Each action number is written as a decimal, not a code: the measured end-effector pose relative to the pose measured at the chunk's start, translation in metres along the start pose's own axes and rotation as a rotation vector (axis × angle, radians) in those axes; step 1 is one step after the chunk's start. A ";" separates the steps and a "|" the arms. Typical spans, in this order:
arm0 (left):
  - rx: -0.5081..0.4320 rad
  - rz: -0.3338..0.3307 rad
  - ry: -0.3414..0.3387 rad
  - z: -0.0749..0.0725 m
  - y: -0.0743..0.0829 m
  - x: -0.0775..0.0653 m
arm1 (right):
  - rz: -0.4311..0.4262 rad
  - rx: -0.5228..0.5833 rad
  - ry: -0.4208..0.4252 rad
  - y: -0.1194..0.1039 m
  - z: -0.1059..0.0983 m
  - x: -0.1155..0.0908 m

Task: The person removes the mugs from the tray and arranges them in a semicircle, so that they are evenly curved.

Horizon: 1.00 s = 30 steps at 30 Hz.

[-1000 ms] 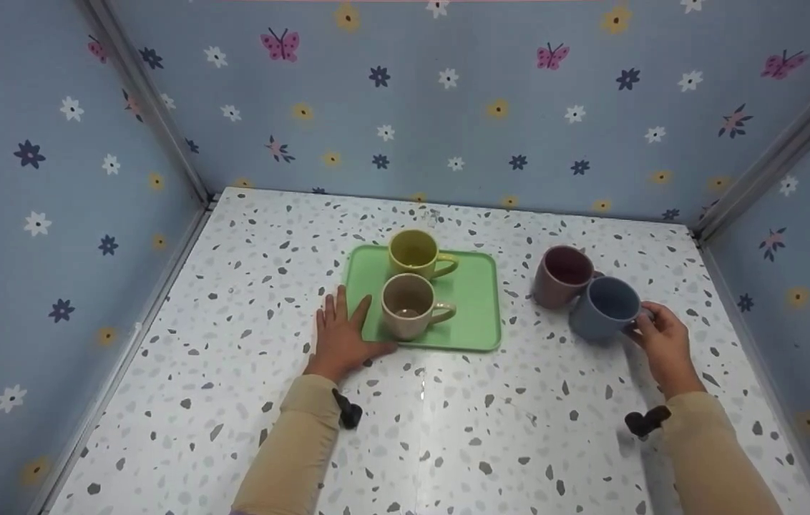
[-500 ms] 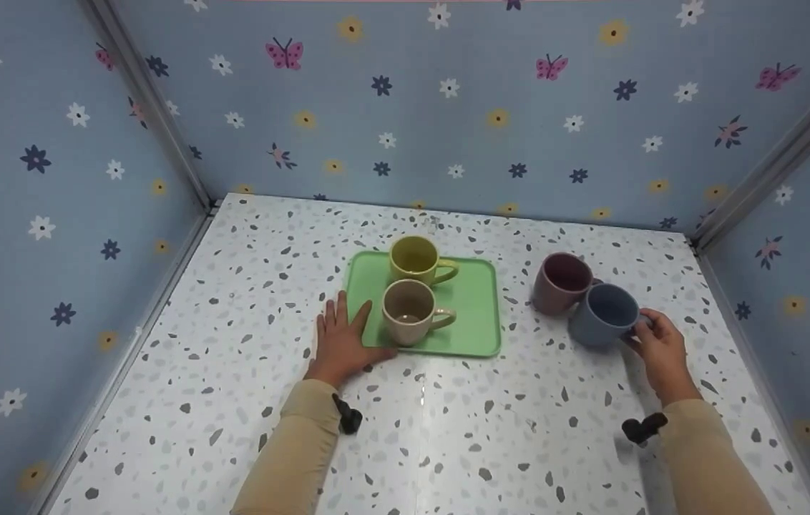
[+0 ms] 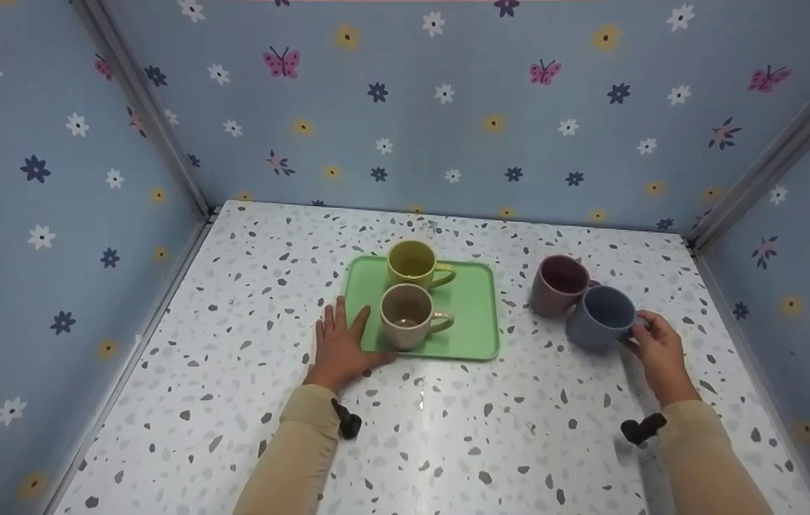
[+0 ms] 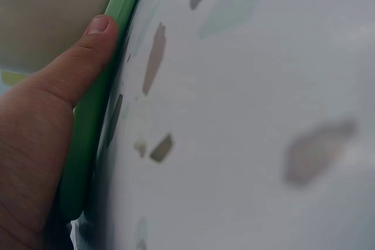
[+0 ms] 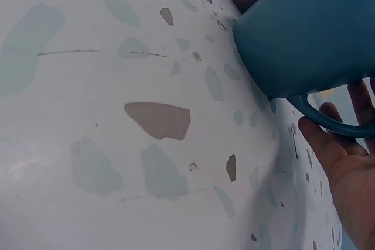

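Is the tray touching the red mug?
Apart: the head view shows a strip of speckled table between the tray and the red mug.

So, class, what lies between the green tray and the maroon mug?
Only a bare strip of speckled tabletop lies between the green tray and the maroon mug; the head view shows it.

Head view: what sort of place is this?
Likely a small booth, perhaps for recording: flower-patterned panels stand on three sides of a speckled tabletop, with grey strips at the corners.
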<state>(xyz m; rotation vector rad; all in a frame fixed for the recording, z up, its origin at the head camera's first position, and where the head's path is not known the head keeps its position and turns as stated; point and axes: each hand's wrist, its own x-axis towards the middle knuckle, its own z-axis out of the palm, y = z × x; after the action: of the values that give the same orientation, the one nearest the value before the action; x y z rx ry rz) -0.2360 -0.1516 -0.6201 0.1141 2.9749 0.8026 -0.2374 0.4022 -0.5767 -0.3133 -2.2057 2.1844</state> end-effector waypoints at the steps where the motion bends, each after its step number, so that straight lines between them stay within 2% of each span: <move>1: 0.001 -0.001 0.002 0.000 0.000 0.000 | 0.000 -0.007 0.001 0.000 0.000 0.000; 8: -0.014 -0.004 -0.002 0.002 0.001 -0.001 | -0.004 0.028 0.031 0.000 0.003 0.000; 15: -0.005 0.009 0.019 0.001 0.001 0.001 | -0.038 0.029 0.007 0.003 0.004 -0.001; 23: -0.007 0.015 0.021 0.000 0.001 0.000 | 0.007 0.001 0.004 0.000 0.001 0.002; 30: -0.016 0.009 0.022 -0.001 0.003 -0.002 | 0.006 0.019 -0.004 0.002 -0.002 0.003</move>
<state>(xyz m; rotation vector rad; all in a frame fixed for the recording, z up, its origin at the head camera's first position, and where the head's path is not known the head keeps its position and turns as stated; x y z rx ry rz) -0.2344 -0.1499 -0.6174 0.1185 2.9902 0.8339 -0.2399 0.4043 -0.5792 -0.3156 -2.1882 2.2095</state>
